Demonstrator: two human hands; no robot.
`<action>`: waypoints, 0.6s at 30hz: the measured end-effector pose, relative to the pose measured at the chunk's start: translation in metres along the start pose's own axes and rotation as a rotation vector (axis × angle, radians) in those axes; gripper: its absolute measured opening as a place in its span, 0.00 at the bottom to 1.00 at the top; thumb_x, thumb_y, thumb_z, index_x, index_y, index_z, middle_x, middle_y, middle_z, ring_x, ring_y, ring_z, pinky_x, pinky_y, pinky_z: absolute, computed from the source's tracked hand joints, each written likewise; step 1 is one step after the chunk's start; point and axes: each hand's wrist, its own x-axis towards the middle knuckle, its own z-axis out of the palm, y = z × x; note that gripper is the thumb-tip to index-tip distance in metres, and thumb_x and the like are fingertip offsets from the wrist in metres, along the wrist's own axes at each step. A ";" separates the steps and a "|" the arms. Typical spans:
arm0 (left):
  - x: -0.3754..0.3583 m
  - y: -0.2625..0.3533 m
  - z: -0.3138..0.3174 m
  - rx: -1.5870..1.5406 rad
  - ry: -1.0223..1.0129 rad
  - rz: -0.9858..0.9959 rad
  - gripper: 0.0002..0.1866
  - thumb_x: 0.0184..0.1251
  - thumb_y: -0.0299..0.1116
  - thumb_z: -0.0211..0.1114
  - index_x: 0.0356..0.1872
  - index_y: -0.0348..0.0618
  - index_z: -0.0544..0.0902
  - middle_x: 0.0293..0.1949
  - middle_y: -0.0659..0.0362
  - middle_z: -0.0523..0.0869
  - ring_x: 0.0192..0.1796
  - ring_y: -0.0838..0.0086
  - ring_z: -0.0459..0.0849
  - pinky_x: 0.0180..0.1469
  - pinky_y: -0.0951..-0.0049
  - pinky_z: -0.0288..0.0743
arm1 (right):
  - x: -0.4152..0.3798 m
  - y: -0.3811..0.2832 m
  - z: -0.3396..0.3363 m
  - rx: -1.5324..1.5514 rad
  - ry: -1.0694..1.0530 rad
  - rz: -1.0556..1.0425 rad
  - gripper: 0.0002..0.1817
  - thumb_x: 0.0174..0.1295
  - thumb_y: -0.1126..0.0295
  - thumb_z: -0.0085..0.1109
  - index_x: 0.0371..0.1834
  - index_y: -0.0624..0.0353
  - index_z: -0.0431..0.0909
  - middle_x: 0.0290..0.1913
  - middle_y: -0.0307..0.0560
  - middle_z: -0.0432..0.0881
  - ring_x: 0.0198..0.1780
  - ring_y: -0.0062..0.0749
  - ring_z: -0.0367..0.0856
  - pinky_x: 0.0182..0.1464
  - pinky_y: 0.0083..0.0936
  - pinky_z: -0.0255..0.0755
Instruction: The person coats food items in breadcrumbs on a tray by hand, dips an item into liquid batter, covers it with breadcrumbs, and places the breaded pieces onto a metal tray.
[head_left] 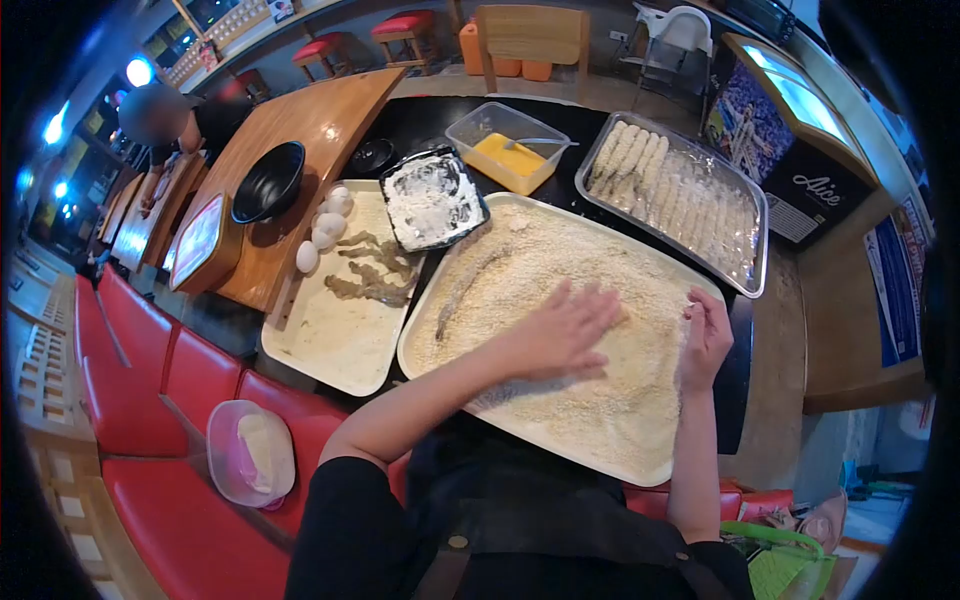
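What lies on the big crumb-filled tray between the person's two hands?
Only loose pale crumbs lie between the left hand and the right hand; the head view shows no other item there.

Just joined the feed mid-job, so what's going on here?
A person's left hand is spread over pale crumbs in a large cream tray; the right hand is at its right edge, fingers curled. One thin greyish strip lies among the crumbs.

Crumb-coated strips sit in rows in a silvery rectangular tray. A smaller cream tray holds white eggs and limp grey pieces. Nearby are white powder in a black square dish and something yellow in a clear plastic box.
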 end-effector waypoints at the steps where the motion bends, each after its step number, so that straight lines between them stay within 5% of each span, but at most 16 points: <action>1: -0.001 -0.009 -0.001 0.032 0.045 -0.008 0.40 0.74 0.58 0.46 0.75 0.35 0.55 0.77 0.43 0.55 0.80 0.51 0.49 0.77 0.42 0.42 | 0.000 0.000 0.000 0.004 0.001 -0.002 0.11 0.72 0.74 0.51 0.51 0.67 0.80 0.46 0.44 0.82 0.43 0.22 0.78 0.46 0.19 0.72; 5: 0.003 -0.009 -0.001 0.069 0.007 0.005 0.40 0.74 0.57 0.47 0.74 0.34 0.57 0.76 0.42 0.56 0.79 0.49 0.50 0.76 0.41 0.43 | 0.001 0.001 -0.001 -0.013 -0.009 -0.005 0.12 0.72 0.75 0.51 0.51 0.67 0.80 0.46 0.44 0.81 0.42 0.21 0.77 0.46 0.19 0.72; 11: 0.005 0.036 0.015 -0.344 -0.056 0.174 0.40 0.77 0.55 0.45 0.75 0.29 0.52 0.76 0.37 0.50 0.78 0.42 0.48 0.77 0.50 0.45 | 0.000 0.003 0.002 0.002 0.037 0.031 0.11 0.70 0.74 0.52 0.49 0.66 0.81 0.44 0.43 0.80 0.42 0.23 0.77 0.45 0.20 0.73; 16: 0.012 0.010 0.007 -0.675 -0.019 0.110 0.39 0.78 0.54 0.44 0.75 0.30 0.52 0.76 0.38 0.51 0.79 0.47 0.48 0.78 0.52 0.41 | 0.001 0.004 0.000 0.001 0.008 0.008 0.11 0.71 0.75 0.50 0.50 0.66 0.80 0.45 0.44 0.80 0.43 0.24 0.77 0.46 0.20 0.73; 18: 0.008 -0.002 0.007 -0.499 -0.007 0.067 0.37 0.78 0.53 0.44 0.75 0.32 0.54 0.76 0.40 0.53 0.79 0.48 0.49 0.78 0.51 0.41 | 0.001 0.004 0.000 -0.012 0.011 0.007 0.12 0.71 0.75 0.50 0.51 0.67 0.80 0.46 0.44 0.80 0.43 0.24 0.77 0.46 0.20 0.73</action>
